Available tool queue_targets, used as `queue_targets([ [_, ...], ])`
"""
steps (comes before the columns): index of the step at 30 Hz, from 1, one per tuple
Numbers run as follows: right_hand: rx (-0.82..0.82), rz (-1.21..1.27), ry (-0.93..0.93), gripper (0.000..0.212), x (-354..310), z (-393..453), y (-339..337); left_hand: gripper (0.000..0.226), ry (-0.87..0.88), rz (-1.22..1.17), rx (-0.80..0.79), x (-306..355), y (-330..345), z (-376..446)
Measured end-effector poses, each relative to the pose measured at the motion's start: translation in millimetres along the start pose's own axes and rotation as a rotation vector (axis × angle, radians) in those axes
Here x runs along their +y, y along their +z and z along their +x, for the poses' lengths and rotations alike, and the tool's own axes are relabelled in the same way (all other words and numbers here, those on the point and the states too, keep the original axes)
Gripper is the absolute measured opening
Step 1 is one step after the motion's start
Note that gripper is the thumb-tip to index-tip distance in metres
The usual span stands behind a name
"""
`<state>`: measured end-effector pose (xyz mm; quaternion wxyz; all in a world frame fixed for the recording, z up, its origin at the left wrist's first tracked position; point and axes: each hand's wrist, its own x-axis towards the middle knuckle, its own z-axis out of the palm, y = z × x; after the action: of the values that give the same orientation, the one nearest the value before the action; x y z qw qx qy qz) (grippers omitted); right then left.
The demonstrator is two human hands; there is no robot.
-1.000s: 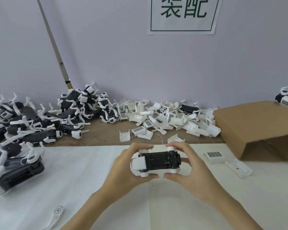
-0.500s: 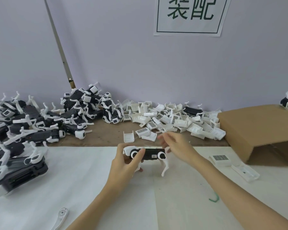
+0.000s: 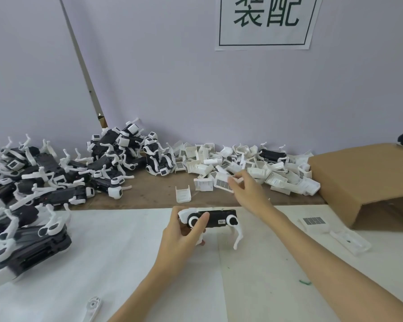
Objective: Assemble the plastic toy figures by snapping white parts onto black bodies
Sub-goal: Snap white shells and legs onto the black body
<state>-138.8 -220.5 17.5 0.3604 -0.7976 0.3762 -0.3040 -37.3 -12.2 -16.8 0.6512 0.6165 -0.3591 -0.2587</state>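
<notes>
Starting at nine o'clock of the work surface, the stack of finished figures (image 3: 28, 240) lies clear of my working zone, so completed units do not mix with open stock. At about seven o'clock a single loose white leg (image 3: 92, 309) lies on the white sheet (image 3: 116, 256), unused. At centre, my left hand (image 3: 184, 238) grips the black body (image 3: 215, 219) at its left end, thumb curled over the front wheel hub, the other fingers wrapped behind; this hold keeps the body level and leaves its top face and right end exposed for the next fitting. A white leg hangs from the body's right end, so that station appears done. At eleven o'clock a second heap of figures (image 3: 116, 159) rests against the wall. At one o'clock my right hand (image 3: 247, 189) reaches into the pile of white shells (image 3: 254, 166), which is stocked within arm's reach beyond the sheet. Its fingertips (image 3: 230, 181) pinch a labelled white shell (image 3: 222, 183) at its edge; the image is blurred here, so the exact grip cannot be confirmed. My judgement: the step in hand is part pickup, with snap-on to follow. At three o'clock a cardboard box (image 3: 368, 182) lies on its side, and two loose white parts (image 3: 330, 231) sit just in front of it.
</notes>
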Motion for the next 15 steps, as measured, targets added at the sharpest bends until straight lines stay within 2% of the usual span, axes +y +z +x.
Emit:
queue_targets([
  [4, 0.042, 0.225, 0.045, 0.014, -1, -30, -36, 0.045, 0.029, -0.020, -0.050, 1, 0, -2],
  [7, 0.010, 0.394, 0.100, 0.015, 1, -58, -56, 0.044, 0.049, -0.013, -0.125, 2, 1, -5],
  [12, -0.126, 0.458, 0.057, 0.015, 2, -106, -64, 0.055, 0.145, 0.093, -0.210, 3, -1, -10],
  [15, -0.087, 0.493, 0.028, 0.022, 4, -121, -63, 0.056, 0.193, 0.129, -0.222, 4, 0, -13],
])
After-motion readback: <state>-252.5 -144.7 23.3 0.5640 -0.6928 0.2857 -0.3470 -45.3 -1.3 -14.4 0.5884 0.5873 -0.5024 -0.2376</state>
